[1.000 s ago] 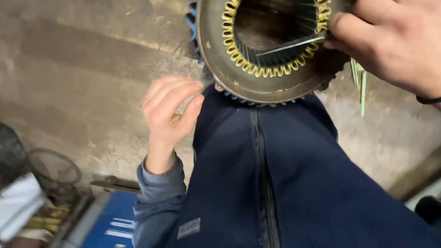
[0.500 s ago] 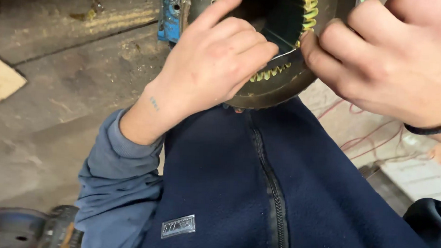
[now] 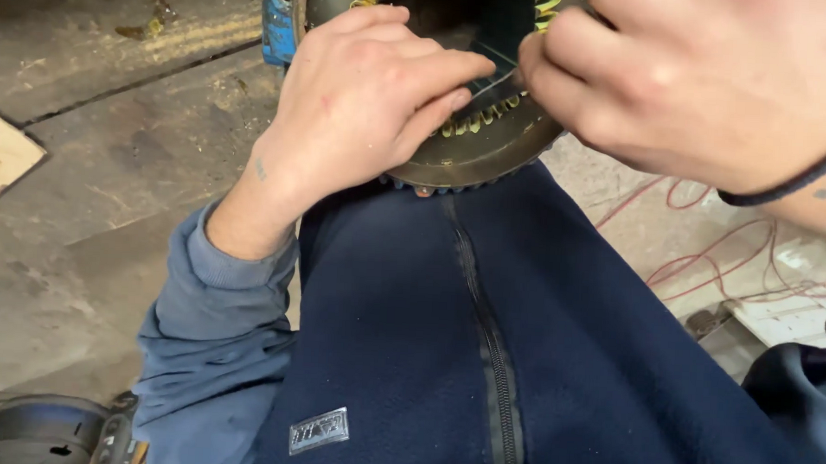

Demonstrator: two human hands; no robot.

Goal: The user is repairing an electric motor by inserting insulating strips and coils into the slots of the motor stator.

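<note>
Head view: both hands at a round dark metal motor stator with yellow-green slot liners (image 3: 472, 156), resting on the lap.
Left hand (image 3: 363, 100): fingers curled on the stator's rim, grip narrow, fingertips touching a thin grey strip (image 3: 494, 85).
Right hand (image 3: 707, 82): pinches the strip's other end.
Below both: navy fleece jacket (image 3: 519, 357).
Right of them: red wires (image 3: 709, 263) on the floor.
</note>
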